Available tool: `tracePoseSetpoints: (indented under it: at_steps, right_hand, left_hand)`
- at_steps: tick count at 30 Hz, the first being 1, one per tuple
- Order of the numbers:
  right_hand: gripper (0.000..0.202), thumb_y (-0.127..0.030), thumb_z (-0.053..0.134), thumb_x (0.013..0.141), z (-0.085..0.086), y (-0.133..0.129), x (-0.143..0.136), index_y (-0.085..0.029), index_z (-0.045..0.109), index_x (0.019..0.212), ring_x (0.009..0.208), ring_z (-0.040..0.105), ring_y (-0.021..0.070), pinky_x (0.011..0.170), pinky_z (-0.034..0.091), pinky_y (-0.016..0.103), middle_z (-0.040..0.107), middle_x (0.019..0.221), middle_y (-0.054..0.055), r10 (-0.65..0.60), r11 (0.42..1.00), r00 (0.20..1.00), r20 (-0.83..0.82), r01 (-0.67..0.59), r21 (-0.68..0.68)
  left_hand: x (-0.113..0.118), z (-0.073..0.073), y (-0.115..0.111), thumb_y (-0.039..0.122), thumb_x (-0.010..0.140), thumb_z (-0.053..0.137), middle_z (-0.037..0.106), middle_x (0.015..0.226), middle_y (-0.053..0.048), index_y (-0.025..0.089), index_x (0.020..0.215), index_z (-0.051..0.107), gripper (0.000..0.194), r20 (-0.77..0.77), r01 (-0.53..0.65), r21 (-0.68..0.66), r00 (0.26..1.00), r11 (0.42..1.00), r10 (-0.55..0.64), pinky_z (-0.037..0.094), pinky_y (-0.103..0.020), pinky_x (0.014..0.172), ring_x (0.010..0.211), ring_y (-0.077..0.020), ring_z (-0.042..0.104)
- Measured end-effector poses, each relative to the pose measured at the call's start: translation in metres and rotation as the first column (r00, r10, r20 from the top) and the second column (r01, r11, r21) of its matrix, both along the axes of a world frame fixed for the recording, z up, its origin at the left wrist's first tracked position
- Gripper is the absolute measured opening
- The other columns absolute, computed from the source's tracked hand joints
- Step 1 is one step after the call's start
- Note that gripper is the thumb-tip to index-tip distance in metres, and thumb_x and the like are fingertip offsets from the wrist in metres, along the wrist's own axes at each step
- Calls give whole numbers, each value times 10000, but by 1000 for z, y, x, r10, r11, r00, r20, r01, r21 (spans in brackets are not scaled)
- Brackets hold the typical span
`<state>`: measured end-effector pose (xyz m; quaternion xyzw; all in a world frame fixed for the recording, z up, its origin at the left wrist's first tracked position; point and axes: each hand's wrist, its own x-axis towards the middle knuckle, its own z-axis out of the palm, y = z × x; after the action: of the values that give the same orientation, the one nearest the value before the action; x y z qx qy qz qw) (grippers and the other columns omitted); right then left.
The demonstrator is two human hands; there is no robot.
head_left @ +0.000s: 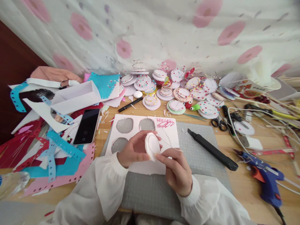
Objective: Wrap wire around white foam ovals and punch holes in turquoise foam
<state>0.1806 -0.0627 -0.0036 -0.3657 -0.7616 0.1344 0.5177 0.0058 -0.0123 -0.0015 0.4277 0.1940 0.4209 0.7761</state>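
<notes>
So the thing in play is a white, round, thick-edged disc, looks like card or foam [153, 147]; it's up off the work surface, right between the two bare hands, over a white card sheet with round holes cut in it [147, 167]; the card sits on a grey gridded cutting mat [145, 192].

The left hand [133, 151] has the disc pinched, thumb low at the near rim and fingers round behind the top; from that hand the disc lies just off the fingertips, toward the right. The right hand [178, 170] comes in from the other side, curled, index fingertip at the lower right of the disc; can't tell if it's actually pinching anything. Both are about equally close tbh, but the left carries it.

Being round, it has no real long axis; tipped on edge like this it shows as an oval, long way running steeply from top left to bottom right; the flat face points toward the right hand, the rough rim toward the left palm. A thin, curved, wire-like strand [169, 140] shows just beyond the right hand; can't make out where it's attached.
</notes>
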Motion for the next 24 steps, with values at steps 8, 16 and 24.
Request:
tracePoseSetpoints:
  at_steps: [8, 16, 24]
  right_hand:
    - [484, -31, 415, 881, -3, -2, 2, -275, 543, 1278, 848, 573, 188, 686, 512, 351, 578, 906, 63, 28, 999, 999, -34, -28, -14]
    - [491, -27, 417, 875, -3, -1, 1, -273, 550, 1279, 828, 581, 180, 697, 527, 346, 593, 901, 64, 47, 999, 998, -50, -48, -26]
    - [484, -50, 412, 880, -4, -1, 2, -283, 544, 1282, 833, 594, 188, 735, 550, 376, 610, 903, 66, 52, 998, 998, -33, -53, -19]
  left_hand:
    - [0, -1, 0, 300, 623, 821, 601, 1194, -152, 208, 1209, 545, 654, -18, 6, 9, 1000, 1000, -5, 489, -424, 874, 1010, -295, 632]
    - [-4, -9, 2, 198, 604, 828, 587, 1214, -147, 220, 1214, 543, 674, -54, 12, 43, 999, 999, -9, 482, -424, 895, 1074, -301, 602]
    - [0, -3, 1, 251, 595, 839, 611, 1177, -141, 213, 1186, 547, 660, 13, 23, 30, 1000, 999, -23, 492, -443, 882, 1033, -305, 630]
